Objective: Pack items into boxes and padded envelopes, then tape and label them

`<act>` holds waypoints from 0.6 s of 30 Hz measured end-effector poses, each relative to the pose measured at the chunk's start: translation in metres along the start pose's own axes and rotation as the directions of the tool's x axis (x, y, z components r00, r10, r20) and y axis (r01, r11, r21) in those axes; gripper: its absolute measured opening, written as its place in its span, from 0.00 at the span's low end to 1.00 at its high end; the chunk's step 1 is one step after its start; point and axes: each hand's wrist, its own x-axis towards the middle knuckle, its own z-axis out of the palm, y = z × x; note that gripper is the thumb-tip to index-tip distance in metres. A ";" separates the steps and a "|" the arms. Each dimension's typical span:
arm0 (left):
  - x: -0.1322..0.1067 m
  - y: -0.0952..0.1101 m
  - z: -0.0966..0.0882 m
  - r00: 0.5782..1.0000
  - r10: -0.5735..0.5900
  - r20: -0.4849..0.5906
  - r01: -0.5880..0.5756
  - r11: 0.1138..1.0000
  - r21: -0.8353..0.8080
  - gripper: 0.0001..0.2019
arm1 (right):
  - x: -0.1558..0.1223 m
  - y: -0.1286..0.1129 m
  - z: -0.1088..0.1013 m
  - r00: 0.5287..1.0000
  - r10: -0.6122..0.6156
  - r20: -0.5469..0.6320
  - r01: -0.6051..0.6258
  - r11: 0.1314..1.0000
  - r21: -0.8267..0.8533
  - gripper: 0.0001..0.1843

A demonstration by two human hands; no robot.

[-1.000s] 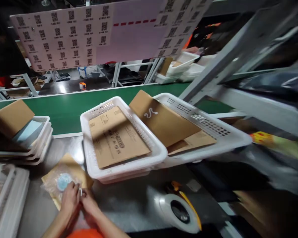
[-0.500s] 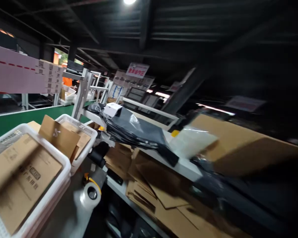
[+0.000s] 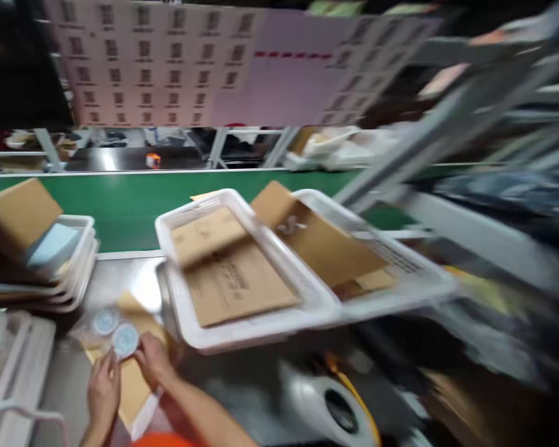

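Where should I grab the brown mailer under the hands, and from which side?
The brown mailer lies flat on the metal table, two round discs on its far end. Likely pinch its bare near corner, coming from the near side.

Green conveyor belt (image 3: 130,205); white baskets (image 3: 242,332) holding brown cardboard sheets (image 3: 237,285); pale blue round discs (image 3: 125,339) on a tan envelope (image 3: 135,385); pink board (image 3: 279,74) patterned with dark code squares and a red dashed line.

Two pale-blue round discs (image 3: 125,339), blurred and seemingly inside a clear wrapper, lie flat side by side on a brown paper envelope (image 3: 135,383) resting on the steel tabletop (image 3: 121,279), just beside the white basket (image 3: 242,332).
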 end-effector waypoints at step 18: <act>0.033 -0.021 -0.044 0.800 -0.595 0.070 0.598 0.783 -0.175 0.31 | 0.052 -0.035 0.031 0.992 -0.045 0.118 0.013 0.966 0.258 0.15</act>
